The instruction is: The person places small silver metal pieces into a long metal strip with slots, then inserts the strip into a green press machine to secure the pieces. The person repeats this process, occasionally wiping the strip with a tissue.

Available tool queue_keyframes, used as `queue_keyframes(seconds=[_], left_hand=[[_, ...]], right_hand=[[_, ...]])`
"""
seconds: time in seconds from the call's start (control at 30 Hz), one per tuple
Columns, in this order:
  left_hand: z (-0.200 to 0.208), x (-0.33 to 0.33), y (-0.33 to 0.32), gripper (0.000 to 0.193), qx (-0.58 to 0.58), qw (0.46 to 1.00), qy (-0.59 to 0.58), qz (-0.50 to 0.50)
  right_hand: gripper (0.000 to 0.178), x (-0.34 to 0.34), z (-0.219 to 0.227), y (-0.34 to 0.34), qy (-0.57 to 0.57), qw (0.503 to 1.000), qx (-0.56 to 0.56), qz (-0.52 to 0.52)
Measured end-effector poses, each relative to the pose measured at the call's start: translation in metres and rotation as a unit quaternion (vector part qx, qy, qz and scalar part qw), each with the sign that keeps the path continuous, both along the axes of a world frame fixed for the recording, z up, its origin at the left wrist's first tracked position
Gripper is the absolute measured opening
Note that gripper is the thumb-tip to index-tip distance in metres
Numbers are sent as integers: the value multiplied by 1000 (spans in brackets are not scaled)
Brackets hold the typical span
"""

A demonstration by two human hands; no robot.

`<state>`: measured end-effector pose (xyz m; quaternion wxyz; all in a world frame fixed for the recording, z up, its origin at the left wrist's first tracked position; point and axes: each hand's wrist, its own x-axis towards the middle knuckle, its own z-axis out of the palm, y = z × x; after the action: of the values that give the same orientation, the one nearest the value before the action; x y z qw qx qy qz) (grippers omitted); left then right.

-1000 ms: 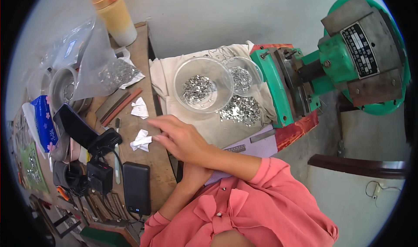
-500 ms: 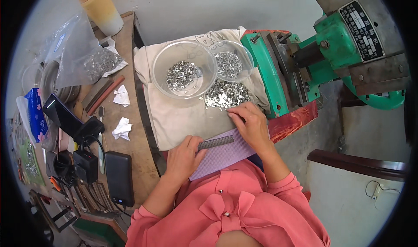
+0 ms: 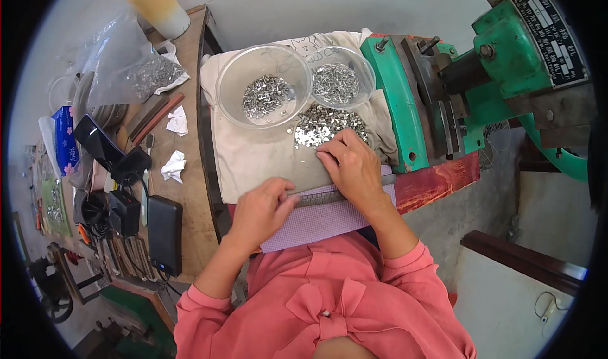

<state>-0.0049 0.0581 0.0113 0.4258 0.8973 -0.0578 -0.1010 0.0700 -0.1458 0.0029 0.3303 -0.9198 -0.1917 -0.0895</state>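
Observation:
My left hand is closed on the near end of a dark grey notched metal strip. The strip lies across a purple woven mat, and its far part passes behind my right hand. The right fingers are pinched together at the near edge of a heap of small shiny metal pieces; whatever they hold is too small to make out. Beyond the heap stand a large clear plastic tub with similar pieces and a smaller clear tub holding slim metal parts.
A green press rises at the right beside the cream cloth. On the wooden bench at the left are a phone, a black power bank, crumpled tissues, a plastic bag and a yellow-and-white bottle.
The view has shifted a little. The strip now reaches further right, behind my right hand. My right fingers remain pinched by the heap, and the left still grips the strip.

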Motion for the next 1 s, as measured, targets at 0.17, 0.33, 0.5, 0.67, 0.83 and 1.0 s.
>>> queue_keyframes(seconds=[0.17, 0.33, 0.5, 0.67, 0.83, 1.0], left_hand=[[5, 36, -9, 16, 61, 986, -151, 19], [-16, 62, -21, 13, 96, 977, -187, 20], [-22, 65, -17, 13, 82, 979, -181, 38], [-24, 65, -19, 14, 61, 978, -192, 59], [-25, 63, -17, 15, 72, 980, -179, 40], [-19, 59, -11, 17, 80, 983, -166, 13]], right_hand=[[10, 9, 5, -1, 22, 999, -15, 28], [9, 5, 7, -2, 28, 999, 3, 22], [16, -29, 14, -7, 27, 994, 78, 67], [22, -62, 3, -11, 12, 991, 76, 113], [23, -63, -4, -15, 17, 992, 43, 116], [22, -55, -1, -13, 11, 990, 58, 129]])
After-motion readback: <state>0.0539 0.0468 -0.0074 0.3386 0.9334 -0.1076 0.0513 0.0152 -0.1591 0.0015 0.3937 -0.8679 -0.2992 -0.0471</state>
